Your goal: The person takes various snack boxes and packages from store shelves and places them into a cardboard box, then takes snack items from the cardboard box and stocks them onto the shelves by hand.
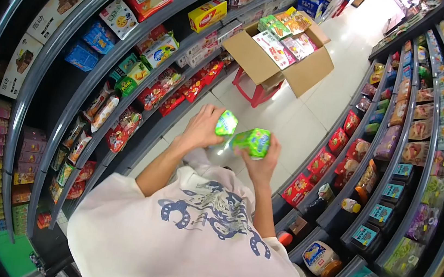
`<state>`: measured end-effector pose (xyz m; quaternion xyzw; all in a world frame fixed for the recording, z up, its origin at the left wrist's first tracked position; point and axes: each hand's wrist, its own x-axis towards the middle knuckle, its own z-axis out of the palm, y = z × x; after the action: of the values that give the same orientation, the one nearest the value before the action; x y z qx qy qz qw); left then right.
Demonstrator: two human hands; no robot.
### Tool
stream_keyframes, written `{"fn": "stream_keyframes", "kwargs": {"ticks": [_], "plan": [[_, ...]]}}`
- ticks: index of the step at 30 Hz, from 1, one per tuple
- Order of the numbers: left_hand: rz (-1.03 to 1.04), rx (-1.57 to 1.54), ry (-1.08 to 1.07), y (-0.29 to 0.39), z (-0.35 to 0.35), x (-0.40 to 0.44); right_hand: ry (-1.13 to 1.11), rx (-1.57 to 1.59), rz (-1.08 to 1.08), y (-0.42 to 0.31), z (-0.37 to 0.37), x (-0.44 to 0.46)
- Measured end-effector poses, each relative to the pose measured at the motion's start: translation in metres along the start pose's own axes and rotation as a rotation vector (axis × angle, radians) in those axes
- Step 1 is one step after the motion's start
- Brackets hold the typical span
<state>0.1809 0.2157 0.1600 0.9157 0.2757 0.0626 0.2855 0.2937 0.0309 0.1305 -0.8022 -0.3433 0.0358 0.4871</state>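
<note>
In front of my chest, my left hand (201,127) is closed on a small green snack package (226,123) with a pale, bright face. Close beside it, my right hand (263,165) grips a second green package (253,142) with blue lettering. Both packages are slightly blurred, and I cannot read their print. A narrow gap shows between them. Beyond my hands, an open cardboard box (265,72) holds several snack boxes and stands on a red stool (256,89).
Curved-looking shelves (115,63) full of boxed and bagged snacks rise on the left. More shelves (384,110) with packets, jars and tubs line the right. A pale tiled floor (313,110) runs between them. A blue-labelled jar (320,259) sits low at the right.
</note>
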Motion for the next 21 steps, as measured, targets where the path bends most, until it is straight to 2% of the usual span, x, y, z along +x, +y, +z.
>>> {"fn": "stream_keyframes", "kwargs": {"ticks": [6, 10, 15, 21], "plan": [[0.045, 0.059, 0.096, -0.004, 0.001, 0.089, 0.146, -0.010, 0.118, 0.050, -0.009, 0.031], [0.039, 0.027, 0.229, -0.031, -0.005, 0.172, 0.127, -0.023, 0.179, 0.066, 0.004, 0.071], [0.030, -0.074, 0.425, -0.073, -0.020, 0.310, 0.102, -0.063, 0.209, 0.092, 0.039, 0.157], [0.008, -0.132, 0.502, -0.125, -0.018, 0.457, 0.139, -0.096, 0.214, 0.081, 0.059, 0.285]]}}
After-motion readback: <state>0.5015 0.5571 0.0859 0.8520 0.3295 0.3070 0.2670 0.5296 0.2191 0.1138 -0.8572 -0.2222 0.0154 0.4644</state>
